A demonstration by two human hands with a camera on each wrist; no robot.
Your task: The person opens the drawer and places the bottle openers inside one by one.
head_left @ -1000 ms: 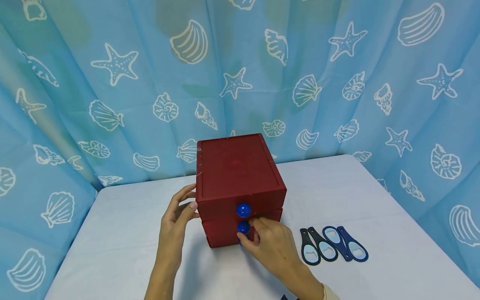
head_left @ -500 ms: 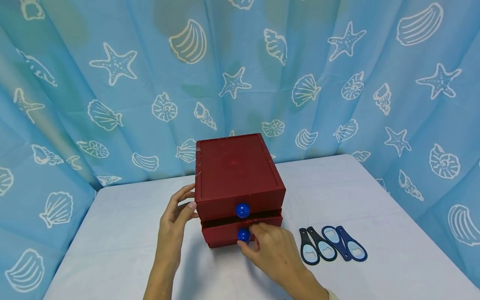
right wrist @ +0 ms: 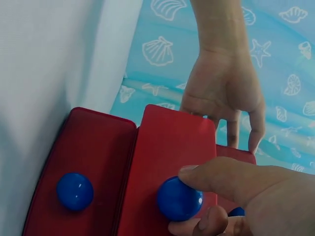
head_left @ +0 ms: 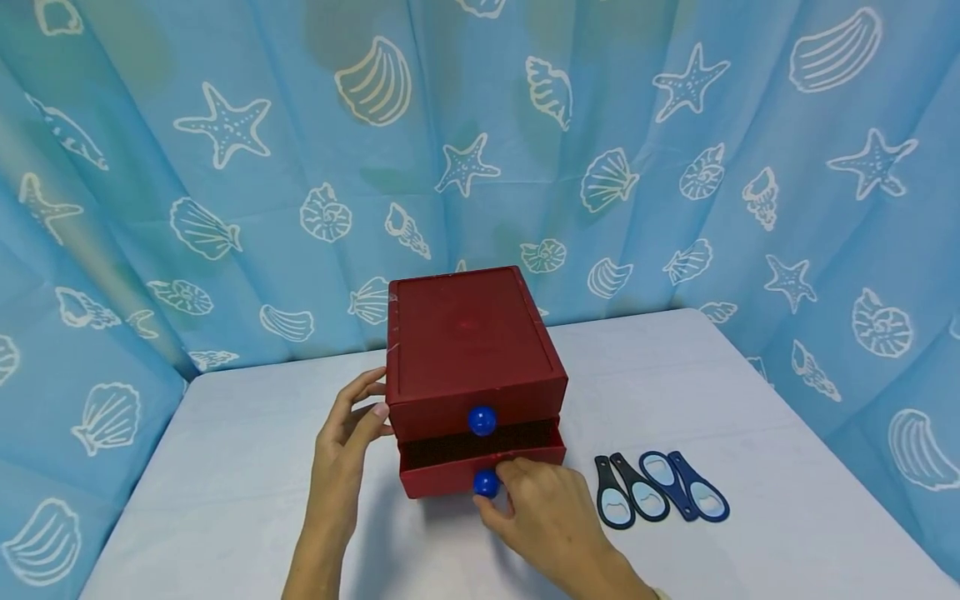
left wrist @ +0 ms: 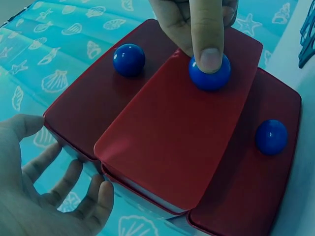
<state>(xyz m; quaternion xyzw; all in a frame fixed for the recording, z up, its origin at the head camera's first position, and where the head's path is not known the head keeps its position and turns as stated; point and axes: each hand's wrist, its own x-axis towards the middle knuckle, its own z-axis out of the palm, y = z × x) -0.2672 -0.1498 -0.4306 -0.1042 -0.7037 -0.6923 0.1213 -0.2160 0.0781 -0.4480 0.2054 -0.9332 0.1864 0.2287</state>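
A dark red drawer cabinet [head_left: 468, 333] stands on the table with its front towards me. Its middle drawer [left wrist: 162, 142] is pulled partway out, and a dark gap shows above it in the head view. My right hand [head_left: 547, 508] pinches that drawer's round blue knob [right wrist: 179, 199] between thumb and fingers. At the cabinet's left side my left hand [head_left: 341, 442] steadies it, thumb near the front edge and fingers spread loosely along the side. Blue knobs also mark the top drawer [left wrist: 106, 88] and the bottom drawer [right wrist: 91, 147], both pushed in.
Right of the cabinet lie several bottle openers, black ones [head_left: 615, 500] and dark blue ones [head_left: 707, 496], side by side. A white cloth covers the table [head_left: 247, 483]. Behind and around it hangs a blue curtain [head_left: 450, 108] with seashell and starfish prints.
The middle drawer has slid out towards me, with my right hand on its knob moving along, and the gap above it has widened. My left hand has stayed at the cabinet's side.
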